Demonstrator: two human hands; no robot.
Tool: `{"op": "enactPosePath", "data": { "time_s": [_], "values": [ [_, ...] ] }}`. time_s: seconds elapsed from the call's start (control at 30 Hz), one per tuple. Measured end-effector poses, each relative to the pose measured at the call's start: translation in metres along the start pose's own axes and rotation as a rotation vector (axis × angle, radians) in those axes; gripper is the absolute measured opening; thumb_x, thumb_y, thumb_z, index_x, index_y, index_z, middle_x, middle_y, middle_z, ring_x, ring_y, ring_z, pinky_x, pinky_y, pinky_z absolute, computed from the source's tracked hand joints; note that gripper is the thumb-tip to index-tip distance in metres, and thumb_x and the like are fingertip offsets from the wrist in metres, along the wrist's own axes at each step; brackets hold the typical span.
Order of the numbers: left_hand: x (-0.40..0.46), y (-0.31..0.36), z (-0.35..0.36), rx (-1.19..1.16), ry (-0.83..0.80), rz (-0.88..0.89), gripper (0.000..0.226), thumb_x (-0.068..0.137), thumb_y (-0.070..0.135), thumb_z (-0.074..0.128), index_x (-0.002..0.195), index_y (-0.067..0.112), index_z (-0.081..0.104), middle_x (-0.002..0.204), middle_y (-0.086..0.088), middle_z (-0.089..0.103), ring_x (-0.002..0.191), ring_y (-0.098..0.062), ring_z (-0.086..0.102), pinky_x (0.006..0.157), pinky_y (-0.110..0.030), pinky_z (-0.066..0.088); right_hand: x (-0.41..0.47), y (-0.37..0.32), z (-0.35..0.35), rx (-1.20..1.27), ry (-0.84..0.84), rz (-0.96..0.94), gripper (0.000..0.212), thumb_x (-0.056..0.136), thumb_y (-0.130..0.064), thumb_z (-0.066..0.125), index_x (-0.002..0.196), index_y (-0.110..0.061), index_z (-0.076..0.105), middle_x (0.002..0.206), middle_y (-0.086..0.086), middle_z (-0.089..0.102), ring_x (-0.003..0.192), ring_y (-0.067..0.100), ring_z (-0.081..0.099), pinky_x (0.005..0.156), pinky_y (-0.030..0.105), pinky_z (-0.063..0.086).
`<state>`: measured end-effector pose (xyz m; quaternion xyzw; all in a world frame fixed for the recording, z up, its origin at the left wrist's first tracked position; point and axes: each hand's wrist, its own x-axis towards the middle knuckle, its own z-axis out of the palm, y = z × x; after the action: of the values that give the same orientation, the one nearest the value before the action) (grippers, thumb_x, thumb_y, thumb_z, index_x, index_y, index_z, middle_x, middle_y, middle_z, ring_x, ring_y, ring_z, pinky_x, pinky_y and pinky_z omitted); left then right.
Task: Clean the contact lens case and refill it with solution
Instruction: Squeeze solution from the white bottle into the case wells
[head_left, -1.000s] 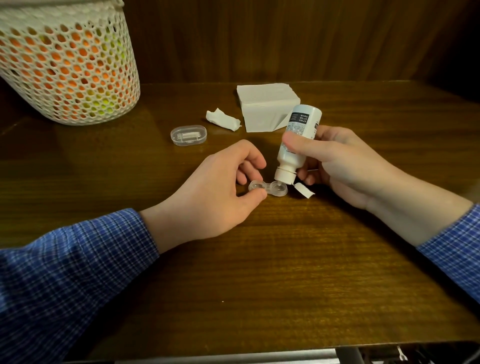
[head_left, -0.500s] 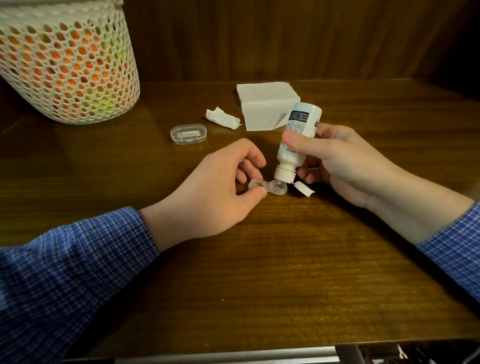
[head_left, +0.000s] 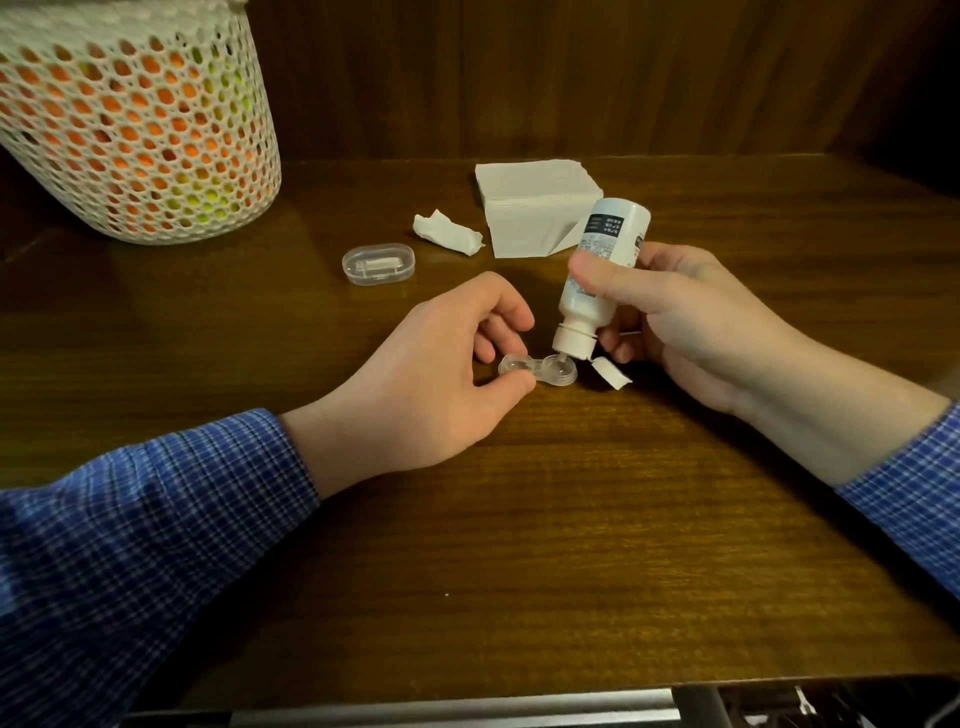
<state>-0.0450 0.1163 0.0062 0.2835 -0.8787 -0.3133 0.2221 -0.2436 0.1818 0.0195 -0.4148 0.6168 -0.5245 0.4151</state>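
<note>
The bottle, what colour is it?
White, with a dark label, in the head view: solution bottle.

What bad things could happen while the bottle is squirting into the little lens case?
1. The solution bottle is tipped nozzle-down over the right well of the contact lens case; a hard squeeze by the right hand might overflow it onto the wooden table.
2. The left hand pinches only the case's left end, so a nudge from the nozzle could tip it.
</note>
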Motion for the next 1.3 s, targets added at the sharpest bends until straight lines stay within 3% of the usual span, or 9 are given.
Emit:
{"op": "enactPosePath", "data": {
  "time_s": [0.3, 0.6, 1.3],
  "values": [
    [0.0005, -0.0009, 0.0002, 0.001, 0.003, 0.006, 0.037, 0.088, 0.015, 0.078, 0.121, 0.021, 0.061, 0.1, 0.011, 0.068, 0.093, -0.004, 0.064, 0.082, -0.018, 0.054, 0.0011, 0.0016, -0.0011, 0.006, 0.005, 0.006, 0.033, 0.093, -0.038, 0.072, 0.12, -0.02, 0.068, 0.085, -0.004, 0.076, 0.057, 0.006, 0.057, 0.047, 0.017, 0.045],
    [0.001, -0.0015, 0.0002, 0.006, 0.002, 0.011, 0.038, 0.088, 0.015, 0.079, 0.121, 0.021, 0.06, 0.101, 0.012, 0.068, 0.093, -0.003, 0.064, 0.081, -0.016, 0.053, 0.0001, 0.003, -0.001, -0.012, -0.002, -0.011, 0.024, 0.091, -0.039, 0.074, 0.11, -0.024, 0.071, 0.084, -0.004, 0.078, 0.057, 0.005, 0.059, 0.048, 0.018, 0.046],
    [0.0016, -0.0045, -0.0006, -0.048, 0.011, -0.008, 0.039, 0.085, 0.016, 0.081, 0.118, 0.023, 0.061, 0.099, 0.01, 0.07, 0.091, 0.0, 0.064, 0.075, -0.009, 0.05, -0.0012, 0.001, -0.0013, -0.001, 0.004, 0.002, 0.032, 0.087, -0.04, 0.074, 0.113, -0.02, 0.07, 0.082, -0.003, 0.076, 0.056, 0.006, 0.058, 0.048, 0.018, 0.047]
  ]
}}
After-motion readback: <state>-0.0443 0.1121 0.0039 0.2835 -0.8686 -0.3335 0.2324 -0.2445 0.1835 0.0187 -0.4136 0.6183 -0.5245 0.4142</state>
